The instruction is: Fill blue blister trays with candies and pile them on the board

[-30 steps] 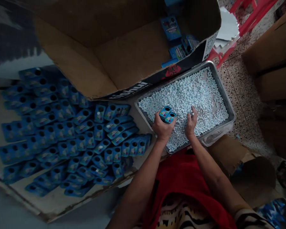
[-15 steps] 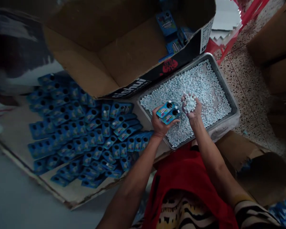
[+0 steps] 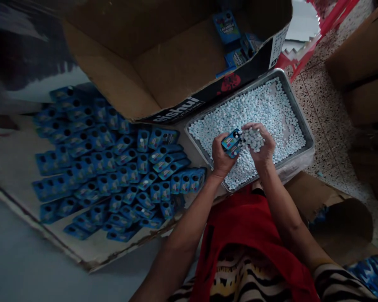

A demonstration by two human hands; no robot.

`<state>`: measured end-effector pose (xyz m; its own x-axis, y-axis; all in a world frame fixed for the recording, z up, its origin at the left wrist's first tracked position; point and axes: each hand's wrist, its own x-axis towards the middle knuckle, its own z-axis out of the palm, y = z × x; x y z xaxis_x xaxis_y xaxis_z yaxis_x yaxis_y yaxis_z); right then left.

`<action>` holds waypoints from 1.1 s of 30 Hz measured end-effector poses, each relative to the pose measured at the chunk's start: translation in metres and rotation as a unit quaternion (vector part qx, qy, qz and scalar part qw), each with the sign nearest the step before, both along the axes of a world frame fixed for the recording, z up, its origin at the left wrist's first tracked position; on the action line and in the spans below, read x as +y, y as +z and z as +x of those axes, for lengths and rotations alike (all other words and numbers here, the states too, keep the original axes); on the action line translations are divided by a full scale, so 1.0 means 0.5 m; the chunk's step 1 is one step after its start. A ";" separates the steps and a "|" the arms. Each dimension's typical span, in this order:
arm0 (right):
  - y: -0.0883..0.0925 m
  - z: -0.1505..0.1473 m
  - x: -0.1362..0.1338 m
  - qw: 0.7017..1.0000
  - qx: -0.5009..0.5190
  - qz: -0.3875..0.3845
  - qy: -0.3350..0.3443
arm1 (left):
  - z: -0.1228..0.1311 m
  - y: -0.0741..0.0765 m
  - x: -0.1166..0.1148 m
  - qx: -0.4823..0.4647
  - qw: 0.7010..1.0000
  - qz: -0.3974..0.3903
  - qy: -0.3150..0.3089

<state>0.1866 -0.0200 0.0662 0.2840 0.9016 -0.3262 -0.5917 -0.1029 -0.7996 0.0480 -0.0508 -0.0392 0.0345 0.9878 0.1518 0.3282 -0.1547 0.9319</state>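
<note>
Over the metal tray (image 3: 309, 134), my left hand (image 3: 221, 158) grips two small blue candy boxes (image 3: 231, 140) side by side. My right hand (image 3: 265, 147) is cupped around a heap of pale blue-white candies (image 3: 252, 139), its fingers touching the open end of the boxes. Loose candies of the same kind (image 3: 214, 117) spread across the tray under both hands. To the left, many similar blue boxes (image 3: 126, 172) with round dark openings stand in rows on the table (image 3: 97, 253).
A large open cardboard carton (image 3: 164, 63) stands behind the tray, with a few blue boxes (image 3: 227, 27) inside. Another cardboard box (image 3: 340, 222) sits at the lower right, near blue packets (image 3: 370, 272). More cartons (image 3: 362, 63) line the speckled floor (image 3: 321, 113).
My right hand has brought its handful of candies against the boxes' openings. My left hand and the boxes have shifted slightly right and now tilt toward it.
</note>
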 end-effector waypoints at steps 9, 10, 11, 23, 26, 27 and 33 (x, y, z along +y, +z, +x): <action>0.011 -0.011 0.027 0.992 -0.128 -0.012 -0.014 | 0.006 0.004 0.007 0.021 0.998 -0.031 -0.043; 0.013 -0.015 0.028 0.990 -0.140 -0.007 -0.011 | 0.004 0.003 0.007 0.027 0.998 -0.027 -0.048; 0.014 -0.020 0.028 0.988 -0.153 0.003 -0.005 | 0.003 0.002 0.008 0.032 0.998 -0.022 -0.051; 0.013 -0.015 -0.019 0.936 -0.298 0.059 0.177 | -0.060 0.001 0.033 0.027 0.995 -0.003 -0.094; -0.026 0.059 0.015 0.904 -0.397 -0.024 0.157 | -0.111 -0.006 0.032 0.033 0.993 -0.039 -0.106; -0.050 0.088 0.039 0.885 -0.446 -0.044 0.128 | -0.128 -0.011 0.031 0.031 0.993 -0.044 -0.108; -0.213 0.180 0.197 0.735 -0.664 -0.028 0.134 | -0.172 -0.044 0.036 0.097 0.991 -0.091 -0.008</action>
